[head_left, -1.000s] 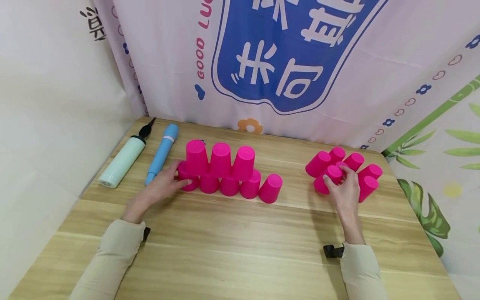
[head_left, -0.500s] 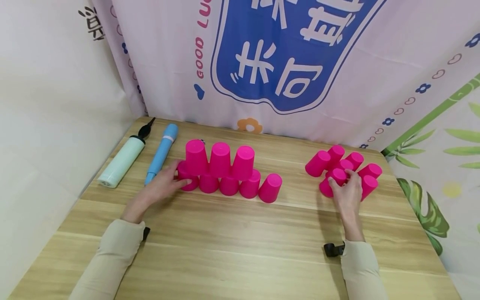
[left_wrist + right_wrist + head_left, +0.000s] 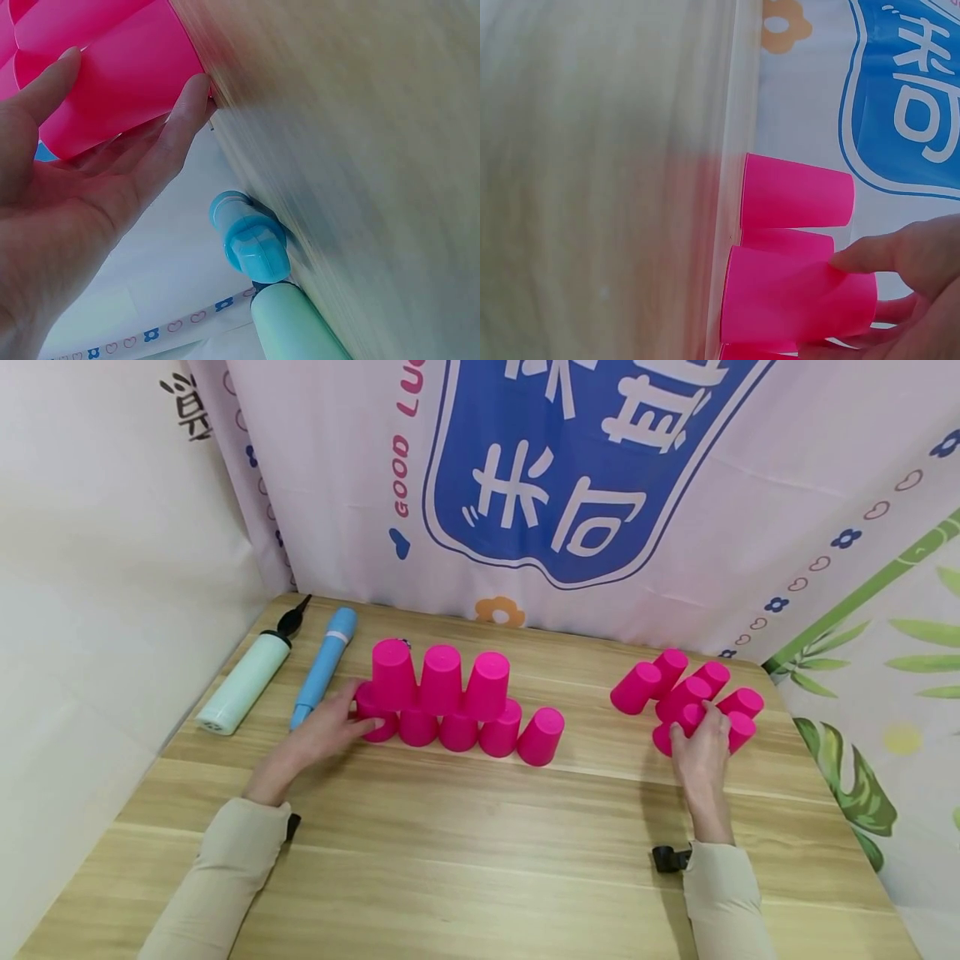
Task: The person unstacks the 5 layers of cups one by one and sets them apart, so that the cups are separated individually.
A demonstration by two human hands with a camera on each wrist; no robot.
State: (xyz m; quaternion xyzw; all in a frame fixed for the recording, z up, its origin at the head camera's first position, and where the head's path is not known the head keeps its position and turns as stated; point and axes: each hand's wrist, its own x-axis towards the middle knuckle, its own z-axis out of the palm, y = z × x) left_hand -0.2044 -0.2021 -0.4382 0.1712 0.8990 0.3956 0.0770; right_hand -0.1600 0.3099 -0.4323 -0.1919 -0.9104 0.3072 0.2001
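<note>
Right now the left hand [image 3: 318, 739] sits at centre-left of the head view, fingers nearly straight and lightly spread, cupped vs the side of the end cup [image 3: 372, 717] of the stacked cups [image 3: 450, 706]. Left wrist view shows it better: fingertips [image 3: 191, 94] lie flat on the pink wall, thumb up on the other side, no real squeeze. My read: it's bracing the row so the upper tier of three doesn't slide while the other hand works.

Right hand [image 3: 701, 752], centre-right of the head view, reaches into the loose cups [image 3: 686, 697], which stand upside down in a tight cluster, touching each other. Fingers are curled round the nearest cup [image 3: 678, 727], thumb tip on its side per the right wrist view [image 3: 799, 296]. Grip looks narrow, a pinch on one cup, prob. to lift it clear w/o knocking its neighbours.

Upper left of the head view: a blue pump [image 3: 324, 667] and a pale green pump [image 3: 243, 683] lie side by side on the wooden table [image 3: 480, 860], near the left hand but apart from it. Printed cloth [image 3: 570, 485] hangs behind.
</note>
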